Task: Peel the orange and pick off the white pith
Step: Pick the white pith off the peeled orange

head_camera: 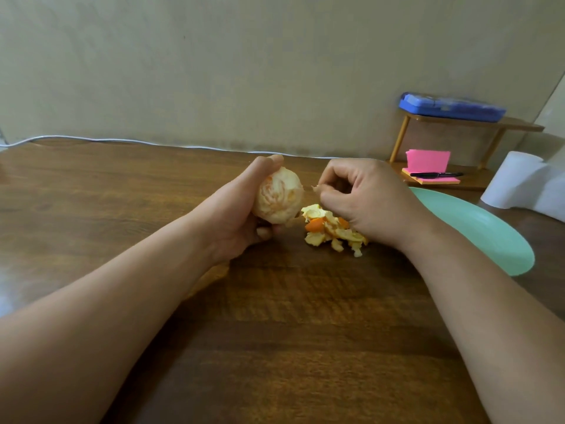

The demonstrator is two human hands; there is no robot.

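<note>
My left hand point(235, 209) grips a peeled orange point(278, 197) just above the wooden table point(275, 316). Pale pith covers most of the fruit, with orange flesh showing in patches. My right hand point(363, 197) hovers just right of the fruit, fingers curled, pinching a small scrap of pith point(315, 188) between thumb and fingertips. Below and between the hands lies a pile of peel pieces point(333, 231), partly hidden under my right hand.
A mint-green plate point(489, 231) lies to the right of the pile. A white paper roll point(519, 182) stands at the far right. A small wooden shelf point(477, 122) by the wall holds a blue box point(452, 107), pink sticky notes point(428, 160) and a pen. A white cable point(91, 139) runs along the wall.
</note>
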